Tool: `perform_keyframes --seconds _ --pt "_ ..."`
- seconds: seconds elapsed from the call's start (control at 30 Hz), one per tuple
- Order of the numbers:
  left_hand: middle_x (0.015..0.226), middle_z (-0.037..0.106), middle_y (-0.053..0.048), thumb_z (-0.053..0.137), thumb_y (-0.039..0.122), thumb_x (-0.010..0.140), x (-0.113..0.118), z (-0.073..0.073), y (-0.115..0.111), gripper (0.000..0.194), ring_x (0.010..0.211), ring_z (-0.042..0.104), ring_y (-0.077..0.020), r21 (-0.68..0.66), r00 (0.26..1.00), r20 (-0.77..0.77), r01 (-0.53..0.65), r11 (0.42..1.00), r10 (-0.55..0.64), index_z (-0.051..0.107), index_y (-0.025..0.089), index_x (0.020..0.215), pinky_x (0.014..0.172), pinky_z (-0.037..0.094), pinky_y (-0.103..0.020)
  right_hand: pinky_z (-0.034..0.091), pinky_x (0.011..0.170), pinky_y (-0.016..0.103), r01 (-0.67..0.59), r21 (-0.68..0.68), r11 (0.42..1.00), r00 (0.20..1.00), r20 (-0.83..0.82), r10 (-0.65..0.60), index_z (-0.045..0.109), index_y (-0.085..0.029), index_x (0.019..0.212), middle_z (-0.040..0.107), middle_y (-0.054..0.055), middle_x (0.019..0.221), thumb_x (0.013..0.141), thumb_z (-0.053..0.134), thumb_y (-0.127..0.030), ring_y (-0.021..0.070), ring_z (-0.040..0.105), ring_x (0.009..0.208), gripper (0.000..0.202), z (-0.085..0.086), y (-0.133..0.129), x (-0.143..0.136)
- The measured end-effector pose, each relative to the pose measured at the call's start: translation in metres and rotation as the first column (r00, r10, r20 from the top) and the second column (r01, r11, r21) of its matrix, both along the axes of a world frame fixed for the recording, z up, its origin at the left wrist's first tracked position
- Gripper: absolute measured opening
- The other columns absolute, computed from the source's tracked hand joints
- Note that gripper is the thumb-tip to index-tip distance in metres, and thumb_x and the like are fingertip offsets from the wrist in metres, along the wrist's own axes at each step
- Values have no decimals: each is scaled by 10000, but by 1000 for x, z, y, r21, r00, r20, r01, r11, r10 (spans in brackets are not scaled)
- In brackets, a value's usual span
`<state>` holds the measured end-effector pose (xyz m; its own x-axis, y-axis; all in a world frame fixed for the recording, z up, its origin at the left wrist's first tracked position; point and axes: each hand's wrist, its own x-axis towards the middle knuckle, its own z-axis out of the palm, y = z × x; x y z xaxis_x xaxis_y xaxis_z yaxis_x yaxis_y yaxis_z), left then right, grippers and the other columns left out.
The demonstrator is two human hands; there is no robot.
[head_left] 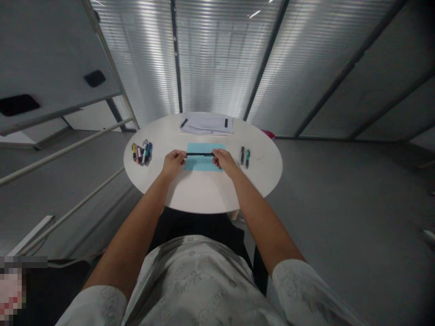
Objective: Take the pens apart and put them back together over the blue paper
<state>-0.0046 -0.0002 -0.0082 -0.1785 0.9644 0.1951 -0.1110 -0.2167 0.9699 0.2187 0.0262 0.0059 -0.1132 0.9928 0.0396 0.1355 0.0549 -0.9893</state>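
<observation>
A black pen [199, 154] is held level between my two hands, with its clip toward the right end. My left hand [174, 162] pinches the left end, and my right hand [222, 159] grips the right end. Beneath the pen lies a light-blue sheet [204, 165] on the white round table [200, 194]. Faint marks show on the sheet, too small to read. To the right of my right hand are a black pen or marker [242, 155] and a green-and-black one [248, 158].
Several markers [142, 152] are bunched at the table's left side. A stack of white papers [206, 124] lies at the far edge, with two dark items on it. A whiteboard on a metal frame [112, 129] stands at the left. Glass panels with blinds [224, 59] rise behind the table.
</observation>
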Motion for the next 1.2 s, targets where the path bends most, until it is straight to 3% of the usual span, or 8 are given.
perform_keyframes --seconds 0.07,0.27,0.5,0.67,0.77,1.03,1.13,1.2 --pt "707 627 -20 723 364 682 0 0 0 239 534 496 -76 -6 1000 0 1 1000 -1 630 155 751 545 413 -236 284 343 167 15 5 1000 1000 24 -15 537 -188 748 533 -53 504 904 557 -389 54 411 371 255 0 0 0" --pt "716 639 -23 735 366 678 0 1 -1 245 530 498 -77 -1 1000 1 7 1000 -7 635 156 753 538 412 -235 308 343 175 -1 10 1000 999 -47 2 573 -195 945 646 -37 737 819 652 -284 53 496 415 173 3 -2 0" --pt "716 645 -23 734 365 690 0 -1 1 248 517 498 -71 19 1000 16 12 1000 -12 637 150 766 522 410 -230 295 346 174 -11 33 999 1000 19 10 507 -195 700 522 -47 505 899 563 -439 60 422 378 320 0 -2 1" --pt "693 637 -19 725 350 687 0 -2 2 233 511 493 -70 0 1000 22 13 1000 -13 623 151 754 521 409 -228 287 346 177 3 25 1000 999 -33 -2 574 -191 844 611 -43 623 853 618 -296 55 448 396 114 3 -3 0" --pt "697 640 -20 717 345 693 -1 -3 3 225 508 491 -70 4 1000 19 11 1000 -12 625 152 761 522 411 -229 291 341 181 5 16 1000 999 -48 -4 592 -193 928 609 -55 667 793 659 -218 55 477 403 152 3 -2 0" --pt "705 645 -19 713 349 699 -1 -4 3 225 505 492 -66 11 1000 22 3 1000 -3 635 151 770 510 408 -217 280 346 176 -21 11 1000 1000 22 21 557 -183 773 541 -49 503 910 548 -374 58 411 357 235 -2 2 1" --pt "695 640 -19 708 343 706 -1 -5 4 219 502 491 -66 15 1000 28 5 1000 -5 635 148 775 506 407 -214 291 345 175 -28 16 999 999 -41 29 575 -191 894 625 -46 610 846 616 -283 59 450 381 111 2 -1 1" --pt "696 641 -19 704 339 713 -1 -5 5 215 501 494 -66 20 999 31 12 1000 -12 634 147 780 503 406 -213 299 342 179 -33 17 999 997 -66 34 574 -199 961 664 -40 694 817 646 -268 60 478 395 175 4 -3 1"
